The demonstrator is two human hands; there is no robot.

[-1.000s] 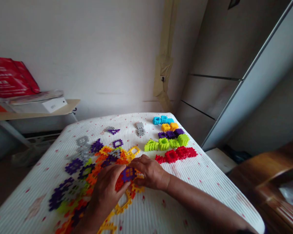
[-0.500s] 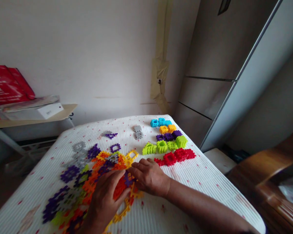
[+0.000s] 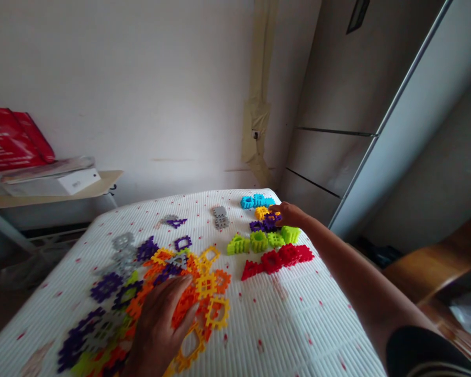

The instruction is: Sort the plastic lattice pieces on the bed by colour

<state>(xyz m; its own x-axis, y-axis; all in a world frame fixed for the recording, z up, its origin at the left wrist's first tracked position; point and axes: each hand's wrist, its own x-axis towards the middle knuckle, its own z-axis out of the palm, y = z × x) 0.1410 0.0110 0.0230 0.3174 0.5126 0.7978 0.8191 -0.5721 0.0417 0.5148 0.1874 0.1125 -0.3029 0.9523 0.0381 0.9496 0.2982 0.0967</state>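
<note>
My left hand rests over the pile of notched plastic tiles. Its thumb and fingers are apart, with orange tiles showing between them. Across the table, my right hand has its fingers on a purple notched tile at the purple row. A purple stack lies just left of these fingers, and yellow tiles sit behind. Nearer to me are the lime-green row and the red row.
Blue tiles stand at the far end of the table, with grey tiles to their left. Yellow frame tiles edge the mixed pile. A side table stands at left, a tall cabinet at right.
My right hand has moved from the pile, away and to the right, to the purple row; a purple tile has left the pile's right side. My left hand has stayed about in place.
</note>
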